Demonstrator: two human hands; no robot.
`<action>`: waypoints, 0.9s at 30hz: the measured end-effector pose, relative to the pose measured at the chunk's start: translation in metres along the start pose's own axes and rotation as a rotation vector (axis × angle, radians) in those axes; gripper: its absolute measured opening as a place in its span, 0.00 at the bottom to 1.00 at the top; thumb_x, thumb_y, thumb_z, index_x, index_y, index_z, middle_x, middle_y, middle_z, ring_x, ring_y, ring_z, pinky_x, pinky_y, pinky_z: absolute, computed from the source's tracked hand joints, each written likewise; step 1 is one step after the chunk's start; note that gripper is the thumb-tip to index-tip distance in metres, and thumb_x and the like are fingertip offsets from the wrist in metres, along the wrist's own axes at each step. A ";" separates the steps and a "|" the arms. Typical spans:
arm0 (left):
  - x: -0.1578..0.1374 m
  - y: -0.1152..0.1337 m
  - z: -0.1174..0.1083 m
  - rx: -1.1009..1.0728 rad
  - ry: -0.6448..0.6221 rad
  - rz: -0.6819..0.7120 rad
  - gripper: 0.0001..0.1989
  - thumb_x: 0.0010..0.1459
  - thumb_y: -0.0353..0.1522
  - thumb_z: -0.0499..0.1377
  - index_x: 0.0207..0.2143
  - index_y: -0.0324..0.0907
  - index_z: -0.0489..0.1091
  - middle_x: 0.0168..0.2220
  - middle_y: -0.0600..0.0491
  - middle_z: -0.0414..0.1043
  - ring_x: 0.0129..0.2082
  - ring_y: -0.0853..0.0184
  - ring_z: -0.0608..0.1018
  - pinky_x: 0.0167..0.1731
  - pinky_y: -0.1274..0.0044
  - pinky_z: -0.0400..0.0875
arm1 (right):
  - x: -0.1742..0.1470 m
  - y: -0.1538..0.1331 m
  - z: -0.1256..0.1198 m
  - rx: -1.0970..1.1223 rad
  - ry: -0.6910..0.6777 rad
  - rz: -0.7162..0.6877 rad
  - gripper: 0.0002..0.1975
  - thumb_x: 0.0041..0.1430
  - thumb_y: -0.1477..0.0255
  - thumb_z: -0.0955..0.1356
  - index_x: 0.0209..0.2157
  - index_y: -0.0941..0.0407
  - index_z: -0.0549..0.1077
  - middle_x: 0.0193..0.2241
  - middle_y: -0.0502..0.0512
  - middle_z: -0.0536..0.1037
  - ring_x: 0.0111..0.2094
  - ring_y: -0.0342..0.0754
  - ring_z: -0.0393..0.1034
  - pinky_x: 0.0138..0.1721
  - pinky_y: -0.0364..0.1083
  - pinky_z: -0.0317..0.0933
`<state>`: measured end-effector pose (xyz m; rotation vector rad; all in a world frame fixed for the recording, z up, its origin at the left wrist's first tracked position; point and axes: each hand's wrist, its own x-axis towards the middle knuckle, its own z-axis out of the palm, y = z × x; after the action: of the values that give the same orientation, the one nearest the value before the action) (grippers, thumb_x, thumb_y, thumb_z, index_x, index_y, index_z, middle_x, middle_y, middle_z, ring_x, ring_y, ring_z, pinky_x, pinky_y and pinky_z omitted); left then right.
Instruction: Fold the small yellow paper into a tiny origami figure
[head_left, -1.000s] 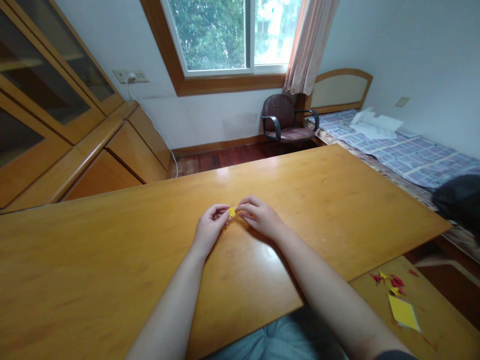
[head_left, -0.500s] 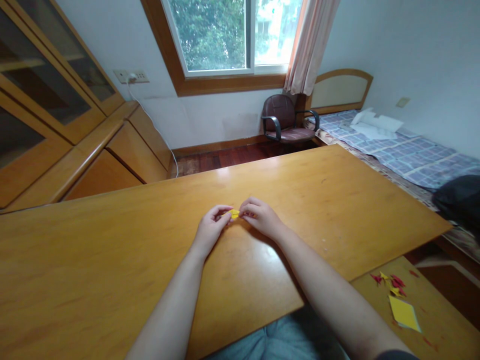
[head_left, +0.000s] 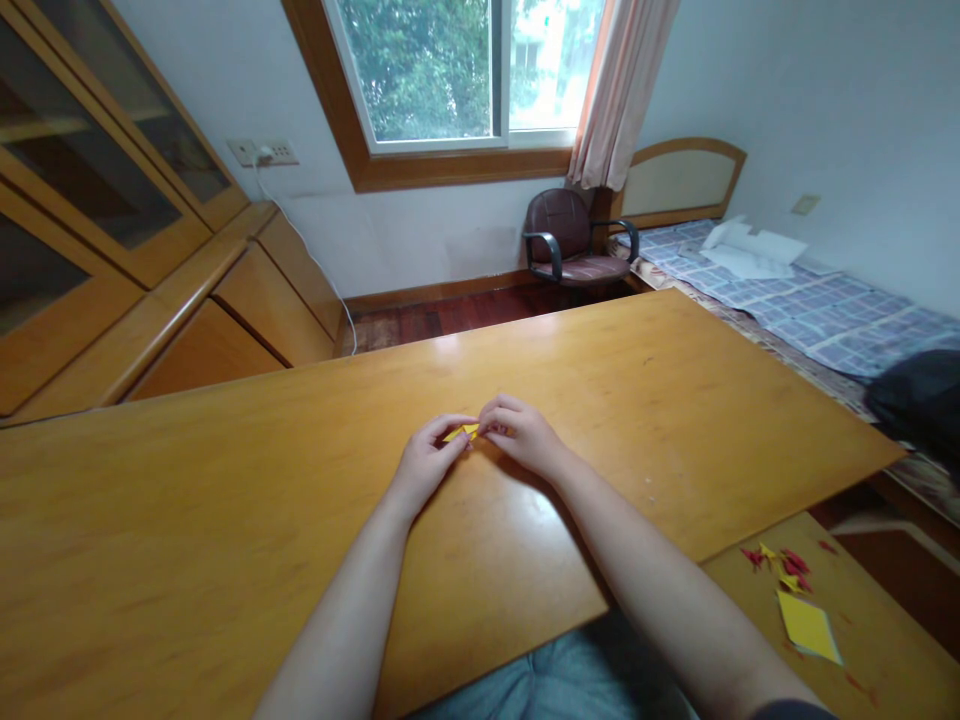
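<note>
A small folded piece of yellow paper (head_left: pixel 463 432) is held between my two hands, just over the wooden table (head_left: pixel 225 520). My left hand (head_left: pixel 430 456) pinches its left part between thumb and fingers. At its right end, the fingertips of my right hand (head_left: pixel 519 430) are closed on the paper. Fingers cover much of it, so its full shape is hidden.
On a lower surface at the right lie several small red and yellow folded paper pieces (head_left: pixel 789 570) and a stack of yellow square paper (head_left: pixel 810 627). A brown armchair (head_left: pixel 562 235) stands beyond the table, beside a bed (head_left: pixel 825 300). Wooden cabinets (head_left: pixel 247 300) line the left.
My left fingers have shifted slightly right and stretched along the paper, closer to my right hand. The yellow paper has turned a little between them. My right hand has hardly moved.
</note>
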<state>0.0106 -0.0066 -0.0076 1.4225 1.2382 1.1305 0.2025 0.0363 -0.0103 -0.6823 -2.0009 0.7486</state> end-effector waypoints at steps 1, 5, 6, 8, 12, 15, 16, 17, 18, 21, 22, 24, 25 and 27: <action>0.000 0.000 0.000 -0.004 0.002 -0.002 0.14 0.55 0.40 0.64 0.41 0.43 0.78 0.41 0.49 0.79 0.36 0.64 0.80 0.40 0.73 0.75 | 0.000 0.000 0.000 0.003 0.004 -0.002 0.07 0.58 0.81 0.68 0.30 0.56 0.76 0.34 0.53 0.75 0.34 0.43 0.71 0.36 0.42 0.67; 0.001 0.000 0.000 -0.023 0.020 -0.019 0.14 0.54 0.41 0.65 0.39 0.42 0.77 0.39 0.50 0.79 0.32 0.65 0.80 0.37 0.74 0.75 | 0.000 0.001 0.001 0.013 0.025 -0.019 0.07 0.58 0.80 0.68 0.31 0.56 0.76 0.34 0.54 0.75 0.36 0.43 0.71 0.37 0.42 0.67; 0.001 0.000 0.000 -0.028 0.026 -0.024 0.14 0.54 0.42 0.64 0.39 0.42 0.77 0.38 0.50 0.79 0.32 0.65 0.80 0.37 0.74 0.75 | 0.000 0.001 0.001 0.009 0.023 -0.021 0.06 0.59 0.79 0.68 0.31 0.56 0.76 0.35 0.54 0.75 0.36 0.43 0.71 0.37 0.42 0.67; 0.001 0.000 0.000 -0.031 0.047 -0.033 0.15 0.54 0.43 0.64 0.38 0.42 0.77 0.37 0.51 0.79 0.31 0.65 0.80 0.37 0.74 0.75 | -0.001 0.002 0.001 -0.014 0.015 -0.026 0.06 0.60 0.78 0.68 0.32 0.55 0.77 0.35 0.54 0.75 0.36 0.43 0.71 0.37 0.42 0.67; 0.000 0.002 0.001 -0.039 0.104 -0.052 0.16 0.53 0.45 0.65 0.35 0.41 0.77 0.35 0.51 0.78 0.31 0.64 0.80 0.37 0.74 0.75 | -0.003 0.004 0.002 -0.087 0.017 -0.049 0.05 0.60 0.75 0.69 0.34 0.55 0.79 0.34 0.54 0.73 0.34 0.43 0.70 0.35 0.41 0.66; 0.000 0.005 0.001 -0.043 0.128 -0.049 0.16 0.53 0.46 0.65 0.33 0.41 0.77 0.34 0.52 0.78 0.32 0.64 0.80 0.36 0.74 0.75 | -0.004 0.003 0.003 -0.108 0.013 -0.057 0.05 0.60 0.74 0.70 0.36 0.55 0.80 0.33 0.53 0.72 0.32 0.42 0.69 0.35 0.41 0.66; 0.000 0.005 0.001 -0.035 0.134 -0.045 0.16 0.53 0.46 0.65 0.33 0.41 0.77 0.34 0.52 0.78 0.32 0.64 0.80 0.36 0.74 0.76 | -0.005 0.003 0.003 -0.106 0.008 -0.057 0.05 0.60 0.74 0.69 0.36 0.55 0.80 0.33 0.53 0.73 0.31 0.42 0.69 0.34 0.41 0.66; 0.001 0.006 0.001 -0.025 0.139 -0.040 0.17 0.53 0.46 0.65 0.33 0.41 0.77 0.33 0.52 0.78 0.32 0.64 0.80 0.35 0.75 0.75 | -0.005 0.002 0.003 -0.100 0.003 -0.060 0.05 0.61 0.74 0.69 0.36 0.55 0.80 0.32 0.53 0.73 0.31 0.41 0.69 0.34 0.41 0.65; 0.001 0.006 0.001 -0.014 0.146 -0.037 0.17 0.53 0.46 0.65 0.33 0.41 0.77 0.33 0.52 0.78 0.31 0.64 0.80 0.35 0.75 0.75 | -0.004 0.002 0.003 -0.093 0.000 -0.065 0.06 0.61 0.74 0.69 0.36 0.55 0.80 0.32 0.53 0.74 0.30 0.41 0.69 0.34 0.40 0.65; 0.002 0.006 0.001 -0.010 0.178 -0.037 0.18 0.53 0.46 0.65 0.33 0.40 0.77 0.33 0.52 0.79 0.31 0.64 0.80 0.34 0.75 0.76 | -0.004 0.000 0.003 -0.075 0.003 -0.090 0.07 0.61 0.75 0.69 0.37 0.56 0.81 0.32 0.53 0.75 0.29 0.41 0.69 0.32 0.40 0.65; 0.002 0.005 0.001 -0.014 0.190 -0.039 0.18 0.53 0.46 0.65 0.34 0.40 0.77 0.33 0.52 0.79 0.30 0.65 0.80 0.34 0.75 0.76 | -0.004 0.000 0.002 -0.076 0.005 -0.096 0.07 0.60 0.76 0.69 0.37 0.56 0.81 0.31 0.54 0.75 0.28 0.40 0.69 0.32 0.40 0.65; 0.003 0.004 0.001 -0.024 0.211 -0.039 0.18 0.53 0.46 0.65 0.34 0.40 0.76 0.33 0.52 0.79 0.30 0.65 0.80 0.34 0.75 0.75 | -0.003 0.000 0.002 -0.085 0.006 -0.100 0.08 0.60 0.77 0.69 0.38 0.55 0.82 0.31 0.54 0.76 0.29 0.41 0.69 0.32 0.39 0.65; 0.003 0.004 0.001 -0.031 0.219 -0.038 0.17 0.53 0.46 0.65 0.34 0.40 0.76 0.32 0.52 0.78 0.30 0.65 0.80 0.35 0.76 0.75 | -0.003 0.000 0.002 -0.092 0.004 -0.100 0.09 0.60 0.77 0.68 0.38 0.55 0.82 0.31 0.54 0.76 0.29 0.41 0.70 0.32 0.39 0.64; 0.003 0.002 0.000 -0.050 0.235 -0.041 0.17 0.53 0.45 0.65 0.35 0.40 0.76 0.32 0.52 0.78 0.30 0.65 0.80 0.35 0.76 0.75 | -0.004 -0.001 0.001 -0.106 -0.010 -0.104 0.09 0.60 0.76 0.68 0.38 0.55 0.82 0.31 0.54 0.76 0.30 0.41 0.71 0.33 0.40 0.65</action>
<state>0.0114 -0.0043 -0.0050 1.2483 1.3853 1.3192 0.2034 0.0331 -0.0122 -0.6307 -2.0797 0.5891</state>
